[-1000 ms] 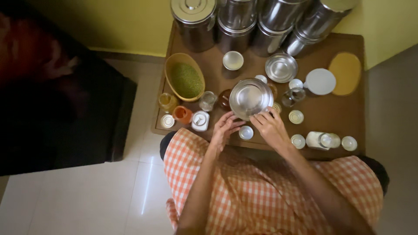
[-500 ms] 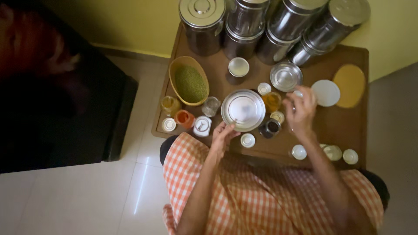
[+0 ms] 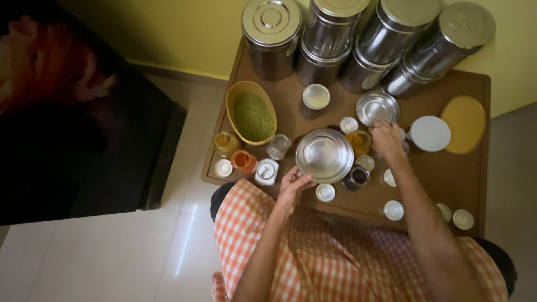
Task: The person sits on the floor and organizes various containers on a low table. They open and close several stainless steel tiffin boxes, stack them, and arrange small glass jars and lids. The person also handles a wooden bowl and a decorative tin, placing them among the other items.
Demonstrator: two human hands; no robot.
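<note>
Steel bowl (image 3: 324,155): mid-table (image 3: 442,173), tilted, rim gripped at its near edge.
Left hand (image 3: 293,185): fingers curled on the bowl's rim, holding it.
Right hand (image 3: 386,138): loosely closed over something small beside the amber jar (image 3: 361,141); what it grips, I cannot tell.
Tray (image 3: 253,114): oval, yellow, green grain inside, left of bowl.
Canisters (image 3: 358,39): four, steel, lidded, along the yellow wall.
Small lid (image 3: 325,193): just near of bowl.
</note>
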